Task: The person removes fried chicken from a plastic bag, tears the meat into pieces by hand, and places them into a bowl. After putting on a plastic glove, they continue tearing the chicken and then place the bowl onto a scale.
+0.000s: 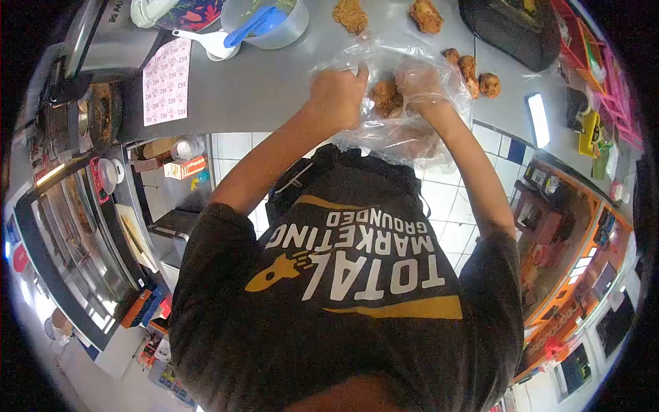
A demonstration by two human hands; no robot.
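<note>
Near the top centre of the frame we have both hands on a clear plastic bag [398,130] that hangs over the edge of the grey counter [274,89]. Our left hand [338,93] is closed in a pinch on the bag's upper rim, holding the mouth up. Our right hand [420,86] is inside the film, fingers curled; whether it grips the piece of fried chicken [386,97] beside it or only rests against it we cannot tell, since the crinkled plastic blurs the fingers.

The bag is thin, limp and light. It will sag and fold shut as soon as the rim is let go, so the hold belongs at the rim, with the film bunched between thumb and fingers, as the left hand has it. Grease would probably make the plastic slippery, and a crust edge could snag it.

The chicken piece looks crusty and brittle on the outside, likely with some weight to it. We judge it is best taken around its thick middle with a light, wide grip, since squeezing would crumble the coating.

More fried pieces lie on the counter: a cluster [473,74] just right of the bag and two further pieces [388,15] at the top edge. At upper left stand a clear tub [288,31] with a blue scoop [252,26], a white spoon [206,41] and a printed sheet [165,81]. A dark bag [511,31] sits upper right.
</note>
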